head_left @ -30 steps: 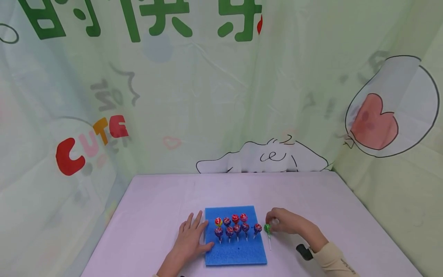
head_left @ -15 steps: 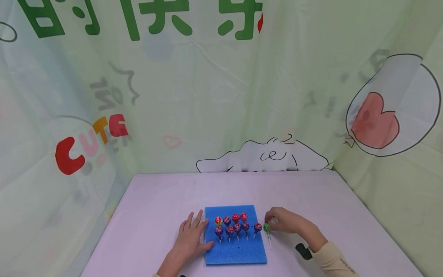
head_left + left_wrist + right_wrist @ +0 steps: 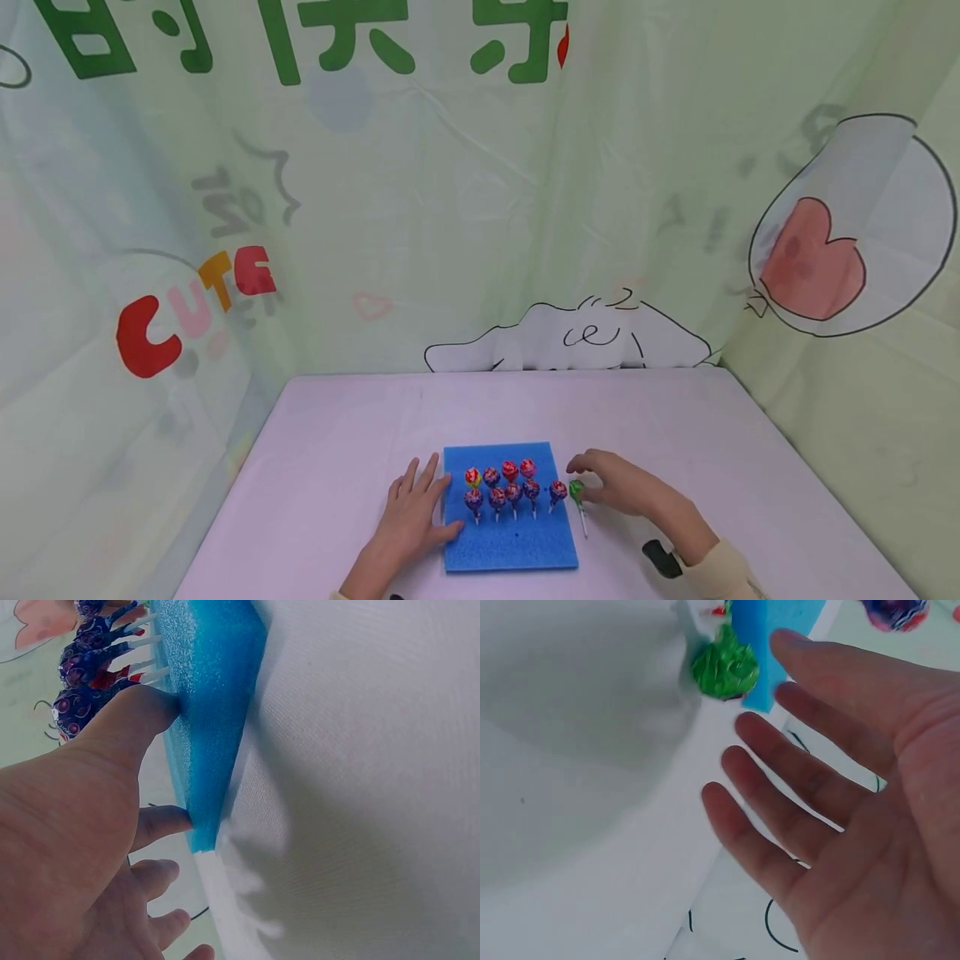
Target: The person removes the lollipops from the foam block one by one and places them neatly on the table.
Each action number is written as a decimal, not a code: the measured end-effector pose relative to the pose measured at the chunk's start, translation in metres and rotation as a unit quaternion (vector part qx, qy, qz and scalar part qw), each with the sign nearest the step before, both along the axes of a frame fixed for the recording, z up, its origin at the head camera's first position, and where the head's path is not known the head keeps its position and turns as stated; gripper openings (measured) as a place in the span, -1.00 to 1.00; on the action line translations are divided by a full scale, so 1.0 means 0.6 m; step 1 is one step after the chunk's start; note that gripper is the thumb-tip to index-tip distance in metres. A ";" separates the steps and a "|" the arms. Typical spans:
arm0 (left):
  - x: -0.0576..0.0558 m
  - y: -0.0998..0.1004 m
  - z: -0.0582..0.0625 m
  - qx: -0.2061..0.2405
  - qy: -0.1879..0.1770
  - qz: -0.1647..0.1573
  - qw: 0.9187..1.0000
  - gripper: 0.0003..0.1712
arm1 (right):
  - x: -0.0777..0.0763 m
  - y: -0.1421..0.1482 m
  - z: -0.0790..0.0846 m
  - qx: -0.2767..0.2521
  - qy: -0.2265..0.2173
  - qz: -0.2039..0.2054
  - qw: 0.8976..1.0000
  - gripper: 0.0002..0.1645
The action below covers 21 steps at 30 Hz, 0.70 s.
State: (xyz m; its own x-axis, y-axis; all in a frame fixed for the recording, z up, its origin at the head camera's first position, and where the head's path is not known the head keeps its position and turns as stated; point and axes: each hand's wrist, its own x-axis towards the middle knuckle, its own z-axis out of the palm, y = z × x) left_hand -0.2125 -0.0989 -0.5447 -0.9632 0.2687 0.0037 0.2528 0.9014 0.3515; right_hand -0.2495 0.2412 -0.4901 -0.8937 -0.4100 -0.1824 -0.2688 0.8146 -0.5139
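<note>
A blue foam block (image 3: 517, 546) lies on the table, with wrapped lollipops (image 3: 513, 493) stuck upright in two rows and one more leaning near its right edge. My left hand (image 3: 407, 521) rests at the block's left side, fingers spread; in the left wrist view the thumb (image 3: 150, 712) and one fingertip touch the foam. Beside the right edge, a green-wrapped lollipop (image 3: 576, 490) lies on the table, its white stick toward me. Just right of it hovers my right hand (image 3: 622, 483). In the right wrist view its loosely bent fingers (image 3: 795, 761) stand apart from the green lollipop (image 3: 726, 669).
The pale table (image 3: 360, 417) spreads around the block. Printed curtains (image 3: 450, 208) hang behind and at both sides. A small black object (image 3: 662, 558) sits by the right wrist.
My right fingers have let go of the green lollipop and spread slightly to the left. The lollipop has shifted a little toward the block. The left hand keeps its place.
</note>
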 end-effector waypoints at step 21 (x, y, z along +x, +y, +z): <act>0.001 -0.003 0.002 0.004 0.001 -0.004 1.000 -0.10 | 0.057 -0.028 -0.027 -0.021 0.213 0.050 0.976 -0.57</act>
State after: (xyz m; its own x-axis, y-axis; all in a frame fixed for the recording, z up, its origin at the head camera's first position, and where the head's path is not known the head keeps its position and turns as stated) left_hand -0.2119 -0.1007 -0.5435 -0.9608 0.2771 0.0082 0.2616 0.8965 0.3577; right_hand -0.2154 0.2246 -0.5065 -0.8404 -0.4977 0.2147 -0.5416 0.7543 -0.3711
